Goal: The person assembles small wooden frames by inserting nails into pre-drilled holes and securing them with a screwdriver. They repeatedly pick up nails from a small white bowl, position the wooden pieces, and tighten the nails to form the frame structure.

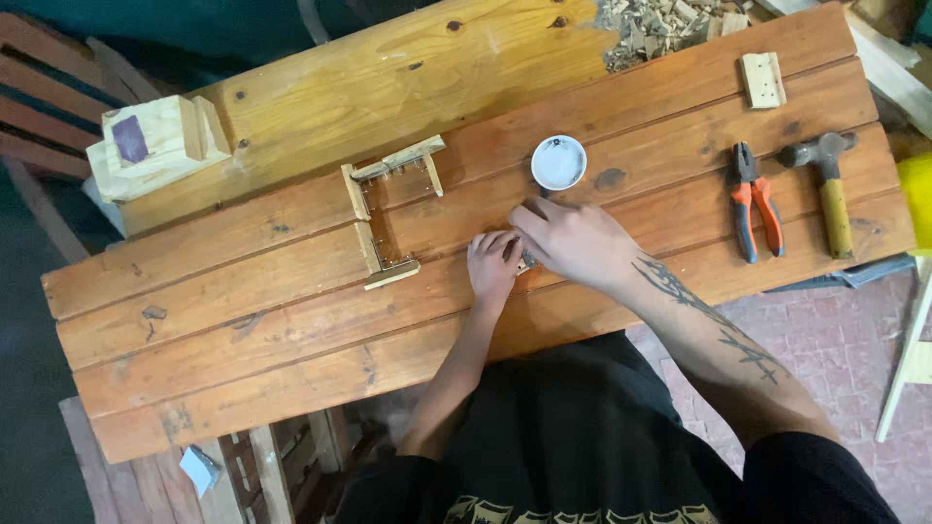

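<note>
My left hand and my right hand meet over the middle of a slatted wooden bench top. Between their fingers sits a small pale piece, mostly hidden, and both hands close around it. Just beyond the right hand stands a small white cup. To the left of the hands lies a small open frame of thin wooden strips with little nails showing along its edges.
Orange-handled pliers and a hammer lie at the right. A small wood block sits at the far right edge, wood chips at the top. A block-built wooden piece rests at the left on a thick plank.
</note>
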